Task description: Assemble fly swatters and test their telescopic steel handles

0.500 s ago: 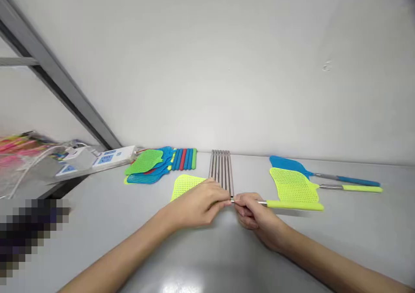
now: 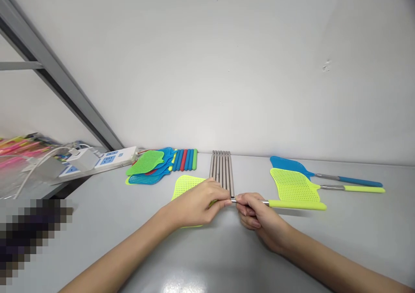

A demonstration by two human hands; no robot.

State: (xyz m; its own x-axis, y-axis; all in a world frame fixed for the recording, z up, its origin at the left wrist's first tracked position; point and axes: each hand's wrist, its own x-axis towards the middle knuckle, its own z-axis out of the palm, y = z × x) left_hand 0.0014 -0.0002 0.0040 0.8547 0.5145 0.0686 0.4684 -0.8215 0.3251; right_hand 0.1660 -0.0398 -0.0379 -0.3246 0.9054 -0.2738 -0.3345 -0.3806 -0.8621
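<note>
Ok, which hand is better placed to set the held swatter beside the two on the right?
Probably the right hand: it grips the rod near the handle, closer to the two laid swatters. The left hand is farther off, by the held swatter's head.

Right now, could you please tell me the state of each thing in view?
Held swatter: gripped, partly hidden.
Left hand: closed on it.
Right hand: closed on its shaft.
Blue swatter: assembled, lying.
Resting yellow swatter: assembled, lying.
Tubes: side by side.
Handles: side by side.
Heads: piled, overlapping.
Power strip: adapter plugged in.
</note>
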